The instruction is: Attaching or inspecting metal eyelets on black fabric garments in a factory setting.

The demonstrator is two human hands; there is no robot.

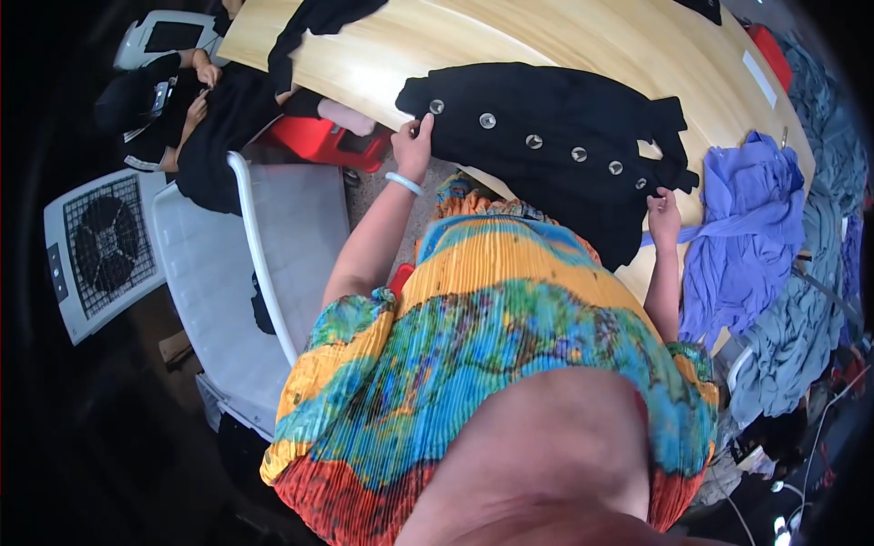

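Note:
A black buttoned garment (pixel 546 100) lies spread on the wooden table in front of me. Several large round metallic buttons run along it in a slanting row. At its left end, beside the first button, my left hand (pixel 414 150) pinches the edge between thumb and fingers; a pale bangle circles that wrist. My right hand (pixel 665 217) is closed on the cloth near the last button at the right end. Part of the garment's near side hangs toward my body. Next to my right hand lies a crumpled purple garment (pixel 742 237), with a strip of it reaching toward the black cloth.
More black cloth (pixel 314 23) lies at the table's (pixel 510 36) far left. A co-worker (pixel 137 105) handles dark fabric there. White plastic bins (pixel 296 209), a red stool (pixel 319 146) and a fan (pixel 105 246) stand left. Grey-blue cloth (pixel 792 346) is heaped along the right.

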